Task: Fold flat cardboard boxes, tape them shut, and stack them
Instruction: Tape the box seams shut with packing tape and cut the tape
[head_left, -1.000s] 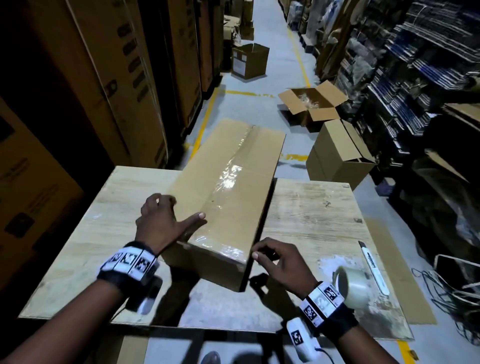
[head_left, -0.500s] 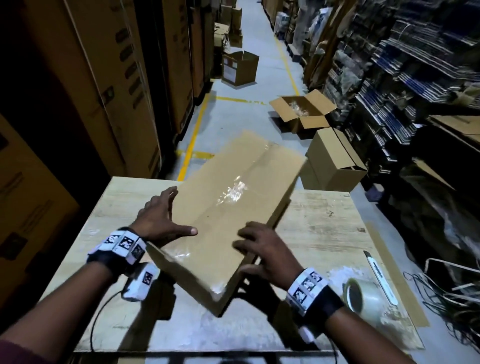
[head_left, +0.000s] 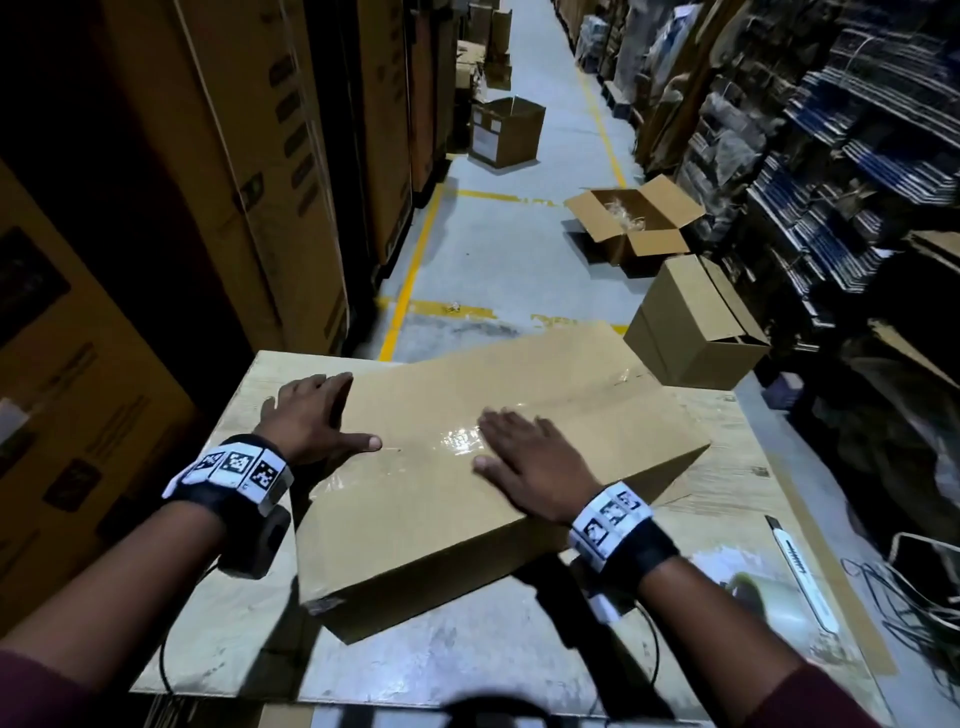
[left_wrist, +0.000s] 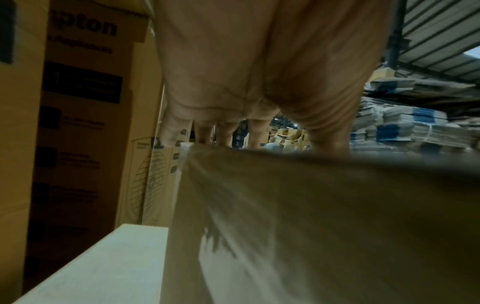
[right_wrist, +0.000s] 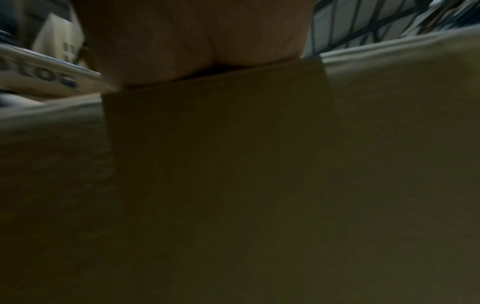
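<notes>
Warehouse aisle, wooden table (head_left: 249, 613): taped box (head_left: 467, 509) lying askew.
Left hand (head_left: 311, 421) at 9 o'clock and right hand (head_left: 535, 462) centre rest flat, gripping nothing; palms may slip on glossy tape, or the overhanging 2 o'clock corner tip.

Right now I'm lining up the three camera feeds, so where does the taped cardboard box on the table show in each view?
Head: the cardboard box lies diagonally across the middle, on the table.
Left wrist: its blurred side fills the lower right.
Right wrist: a dark face of it fills the centre.
Shared landmark: the box's top edge under each hand, the left hand and the right hand.
</notes>
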